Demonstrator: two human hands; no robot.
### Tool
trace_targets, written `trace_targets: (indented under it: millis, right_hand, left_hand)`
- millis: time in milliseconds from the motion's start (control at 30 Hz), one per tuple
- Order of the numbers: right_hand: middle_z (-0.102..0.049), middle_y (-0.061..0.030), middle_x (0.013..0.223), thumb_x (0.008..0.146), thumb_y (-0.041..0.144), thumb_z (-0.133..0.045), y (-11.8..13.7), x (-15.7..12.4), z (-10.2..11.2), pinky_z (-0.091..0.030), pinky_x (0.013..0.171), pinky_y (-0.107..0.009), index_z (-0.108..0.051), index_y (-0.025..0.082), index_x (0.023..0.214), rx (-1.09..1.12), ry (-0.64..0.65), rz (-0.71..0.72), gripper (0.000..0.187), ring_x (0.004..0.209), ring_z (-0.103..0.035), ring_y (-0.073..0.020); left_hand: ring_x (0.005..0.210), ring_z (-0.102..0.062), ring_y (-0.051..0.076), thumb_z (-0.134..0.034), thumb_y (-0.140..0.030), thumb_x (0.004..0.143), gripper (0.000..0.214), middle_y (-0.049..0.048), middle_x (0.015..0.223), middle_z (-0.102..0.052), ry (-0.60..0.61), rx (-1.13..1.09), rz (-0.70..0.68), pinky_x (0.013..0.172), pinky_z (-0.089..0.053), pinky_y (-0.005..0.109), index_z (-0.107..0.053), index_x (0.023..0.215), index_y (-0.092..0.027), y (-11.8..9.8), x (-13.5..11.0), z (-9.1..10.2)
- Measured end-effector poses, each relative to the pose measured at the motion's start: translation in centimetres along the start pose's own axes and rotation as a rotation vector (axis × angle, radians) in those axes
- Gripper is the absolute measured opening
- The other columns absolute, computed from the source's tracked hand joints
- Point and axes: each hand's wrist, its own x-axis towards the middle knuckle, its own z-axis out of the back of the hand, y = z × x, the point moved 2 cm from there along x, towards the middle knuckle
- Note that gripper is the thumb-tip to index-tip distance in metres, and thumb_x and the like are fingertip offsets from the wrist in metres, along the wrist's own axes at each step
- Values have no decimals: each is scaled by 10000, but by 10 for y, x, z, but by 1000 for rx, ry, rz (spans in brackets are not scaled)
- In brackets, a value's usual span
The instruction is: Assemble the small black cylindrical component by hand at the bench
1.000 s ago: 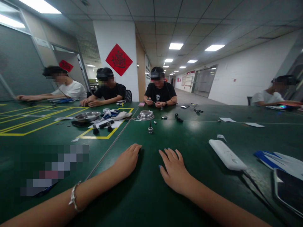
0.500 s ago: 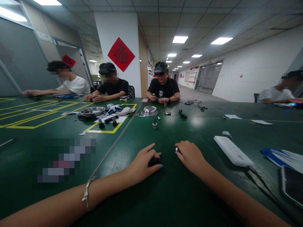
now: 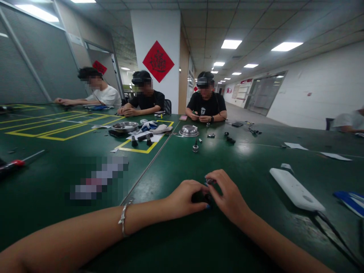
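Over the green table (image 3: 176,242), my left hand (image 3: 187,197) is curled around a small black part (image 3: 208,197), mostly hidden by the fingers. My right hand (image 3: 229,195) pinches a small shiny metal part (image 3: 209,181) between thumb and fingers. The fingertips of both hands meet or nearly meet; whether the two parts touch cannot be made out. Beyond the hands, a small round metal piece with a dark upright stem (image 3: 195,147) stands on the table.
Farther off are an upturned metal bowl (image 3: 189,131), a metal dish (image 3: 125,126), gloves (image 3: 160,129) and small black parts (image 3: 230,139). A white power strip (image 3: 295,189) lies right, a screwdriver (image 3: 18,163) left. Several people sit around the table, one opposite (image 3: 206,102).
My right hand has come in to my left, bringing the metal part close to the black one. The view has turned left, so the screwdriver now shows.
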Motion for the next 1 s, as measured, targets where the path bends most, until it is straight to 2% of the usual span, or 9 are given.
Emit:
trace_targets:
  millis: [100,233,400,500,633,733,900,1000]
  right_hand:
    - [-525,-68,939,809,59,-411,3,-1,-4,-463,729,-292,-507,185,1004,76,53,-3,251,851,-525,-166]
    - [-509,-75,1003,797,23,-366,2,-2,-6,-458,802,-313,-501,207,1060,183,164,8,348,908,-518,-170]
    - [-496,-72,1011,773,12,-366,2,-2,0,-440,820,-320,-490,206,1071,245,145,1,377,939,-501,-176]
    - [-497,-76,1015,790,31,-374,6,-2,2,-437,815,-320,-498,197,1067,279,177,-10,346,940,-497,-177]
    - [-525,-76,1017,826,40,-367,6,-3,-1,-433,814,-323,-533,202,1065,241,231,19,334,942,-505,-175]
    - [-557,-66,1007,848,58,-393,3,-3,-3,-424,829,-340,-561,211,1059,163,218,47,309,943,-512,-176]
    - [-620,-35,998,868,85,-429,5,-1,-2,-367,955,-386,-576,221,1019,148,160,83,251,1065,-495,-184]
    - [-641,-33,957,861,99,-448,7,0,-1,-403,915,-363,-586,209,955,177,168,83,200,1022,-528,-180]
  left_hand:
    - [882,-581,192,-687,-272,704,321,30,951,-638,-30,-20,66,815,-438,315,-576,992,-184,0,-1,0]
    - [870,-575,189,-684,-263,706,335,37,957,-619,-48,-73,113,797,-446,318,-542,997,-177,-1,-2,1]
    - [921,-562,195,-675,-209,700,446,45,998,-609,-69,-119,142,840,-435,341,-491,1105,-177,0,-1,2]
    - [974,-550,207,-662,-221,709,481,55,1065,-590,-103,-104,152,879,-421,361,-475,1152,-196,3,-2,2]
    - [946,-563,218,-641,-245,726,606,50,989,-601,-131,-81,215,861,-430,382,-376,1269,-197,9,-3,-1]
    - [934,-567,215,-628,-237,733,602,49,973,-600,-128,-76,216,859,-432,383,-367,1274,-194,10,-2,-1]
    - [942,-571,214,-619,-233,738,563,59,1008,-599,-125,-82,205,848,-440,373,-387,1249,-195,7,-1,0]
    - [926,-581,200,-601,-218,744,553,52,1001,-604,-112,-116,198,839,-450,357,-376,1249,-193,5,-1,1]
